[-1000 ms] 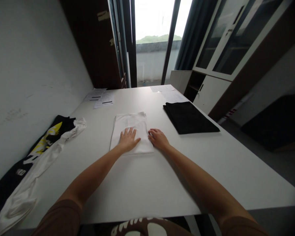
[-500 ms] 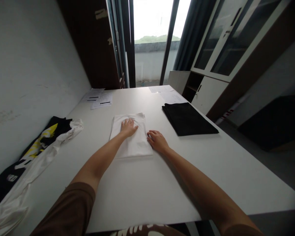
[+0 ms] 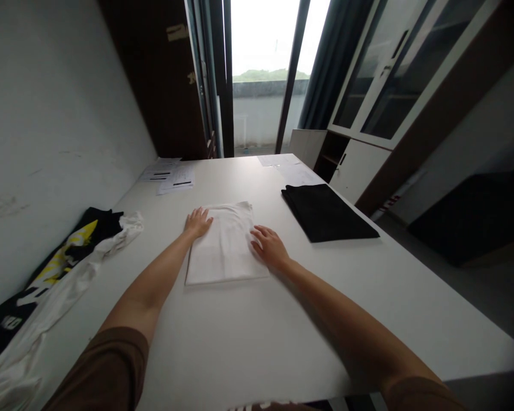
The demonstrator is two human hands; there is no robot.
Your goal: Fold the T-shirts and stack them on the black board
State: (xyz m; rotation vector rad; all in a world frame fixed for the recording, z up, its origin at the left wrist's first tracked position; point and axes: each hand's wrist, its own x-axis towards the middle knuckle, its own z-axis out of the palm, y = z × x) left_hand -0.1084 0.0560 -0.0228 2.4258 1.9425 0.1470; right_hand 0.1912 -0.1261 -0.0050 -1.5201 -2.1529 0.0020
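A white folded cloth (image 3: 225,254), perhaps a garment, lies flat on the white table in front of me. My left hand (image 3: 199,223) rests at its upper left corner with the fingers stretched out. At the right edge of the cloth is my right hand (image 3: 270,246), its fingers loosely bent and apart, the tips touching the fabric. Neither hand grips anything. Soft creases run down the middle of the cloth.
To the right lies a folded black cloth (image 3: 328,214). Crumpled black, yellow and white clothes (image 3: 68,262) lie along the wall at left. Paper sheets (image 3: 175,178) are at the far left of the table (image 3: 223,342), more papers (image 3: 297,173) at far right. A cabinet (image 3: 362,171) stands beyond.
My left hand has slid left from the middle of the white cloth to its upper left corner. My right hand has shifted slightly left onto the cloth's edge.
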